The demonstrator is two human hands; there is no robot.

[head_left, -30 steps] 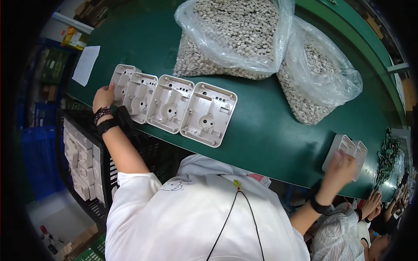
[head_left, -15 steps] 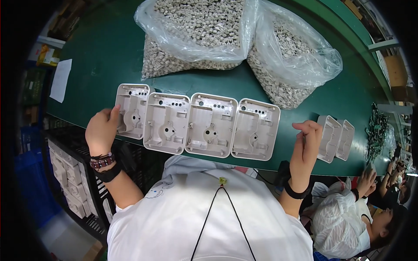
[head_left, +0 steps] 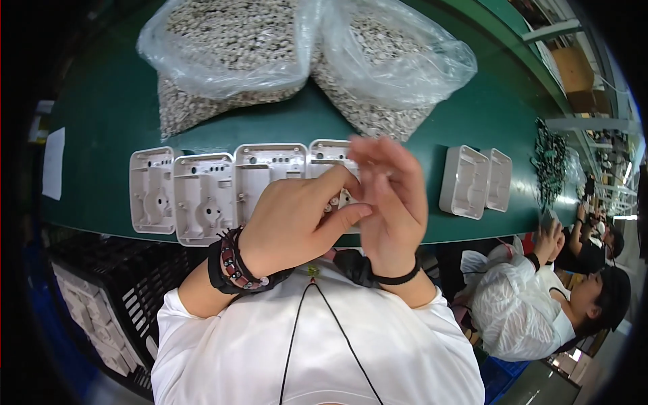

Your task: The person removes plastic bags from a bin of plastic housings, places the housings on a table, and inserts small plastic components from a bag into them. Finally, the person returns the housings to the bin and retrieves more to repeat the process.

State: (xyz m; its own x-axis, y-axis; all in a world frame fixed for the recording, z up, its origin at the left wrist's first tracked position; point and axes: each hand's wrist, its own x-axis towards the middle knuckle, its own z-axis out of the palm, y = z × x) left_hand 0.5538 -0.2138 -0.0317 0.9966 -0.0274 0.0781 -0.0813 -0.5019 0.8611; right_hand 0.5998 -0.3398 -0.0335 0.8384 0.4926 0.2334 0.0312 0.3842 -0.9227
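Four pale plastic housings stand side by side: the leftmost housing (head_left: 142, 196), the second housing (head_left: 189, 185), the third housing (head_left: 253, 179) and a fourth housing (head_left: 327, 148). My left hand (head_left: 290, 216) reaches over the third and fourth, back upward, its thumb and forefinger curled. Small pale bits show at that gap; I cannot tell whether they are held or belong to the fourth housing. Beside it, almost touching, my right hand (head_left: 395, 209) is raised with palm turned left and fingers loosely apart, blurred at the tips. Nothing visible lies in its palm.
Two clear bags, a large bag (head_left: 229, 81) and a smaller bag (head_left: 398, 74), hold many small pale parts. Two more housings (head_left: 464, 182) stand right. A paper sheet (head_left: 54, 162) lies left; a black crate (head_left: 142, 297) stands below. A co-worker (head_left: 526, 304) sits at right.
Both hands have come together over the housings, the left from the leftmost housing and the right from the table's right side. The view has shifted rightward.
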